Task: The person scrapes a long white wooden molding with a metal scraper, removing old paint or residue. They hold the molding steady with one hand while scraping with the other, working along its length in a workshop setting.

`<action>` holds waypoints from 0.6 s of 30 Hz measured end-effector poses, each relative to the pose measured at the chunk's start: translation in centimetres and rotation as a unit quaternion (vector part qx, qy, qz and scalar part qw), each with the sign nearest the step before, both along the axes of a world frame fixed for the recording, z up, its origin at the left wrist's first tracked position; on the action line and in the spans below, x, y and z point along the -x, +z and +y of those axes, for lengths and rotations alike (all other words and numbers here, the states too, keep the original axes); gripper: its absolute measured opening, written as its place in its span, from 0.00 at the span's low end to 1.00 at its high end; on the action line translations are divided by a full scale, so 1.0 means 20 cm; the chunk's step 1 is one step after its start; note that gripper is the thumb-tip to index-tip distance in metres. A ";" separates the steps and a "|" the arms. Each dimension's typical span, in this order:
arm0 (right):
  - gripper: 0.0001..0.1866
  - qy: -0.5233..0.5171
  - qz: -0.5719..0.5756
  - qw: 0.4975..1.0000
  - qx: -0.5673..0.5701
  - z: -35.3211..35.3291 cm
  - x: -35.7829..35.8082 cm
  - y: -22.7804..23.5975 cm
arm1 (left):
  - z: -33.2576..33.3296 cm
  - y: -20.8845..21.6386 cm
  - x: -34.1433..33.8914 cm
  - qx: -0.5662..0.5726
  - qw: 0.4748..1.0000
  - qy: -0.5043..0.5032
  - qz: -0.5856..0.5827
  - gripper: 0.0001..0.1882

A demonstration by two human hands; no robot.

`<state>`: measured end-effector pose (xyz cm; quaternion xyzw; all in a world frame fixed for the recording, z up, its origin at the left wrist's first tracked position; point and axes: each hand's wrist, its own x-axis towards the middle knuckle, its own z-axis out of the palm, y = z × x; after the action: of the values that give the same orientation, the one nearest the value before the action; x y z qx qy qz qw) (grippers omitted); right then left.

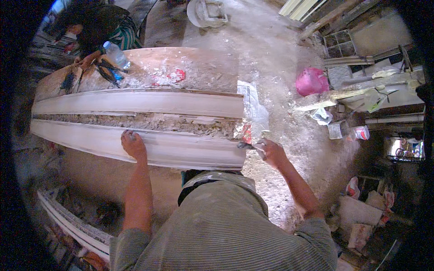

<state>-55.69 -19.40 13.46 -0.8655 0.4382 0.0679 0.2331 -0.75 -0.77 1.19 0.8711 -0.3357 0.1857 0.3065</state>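
Observation:
Two long white plaster mouldings, a near one (194,147) and a far one (181,101), lie side by side on a dusty work table (208,67). My left hand (134,144) is on the near moulding, its fingers bent over the far edge and gripping there. At the moulding's right end, my right hand (271,152) is closed around a small hand tool with a dark, brush-like tip (244,145). That tip touches or almost touches the end of the moulding. Its exact kind is unclear, as my fingers cover most of the handle.
A plastic bottle (116,55), dark hand tools (107,72) and a red-and-white scrap (177,75) lie on the table's far side. Another person's hand (83,62) is at the far left. A pink bag (312,81) sits on the floor, right. Another moulding (74,223) lies lower left.

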 end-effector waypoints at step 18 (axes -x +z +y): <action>0.22 0.214 0.153 0.964 -0.037 -0.07 -0.38 0.08 | -0.01 0.06 0.04 -0.025 0.996 0.070 0.047 0.15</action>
<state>-48.12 -20.87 15.11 -0.9090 0.2709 0.2640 0.1747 -1.58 -0.96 2.32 0.9077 -0.2633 0.1574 0.2863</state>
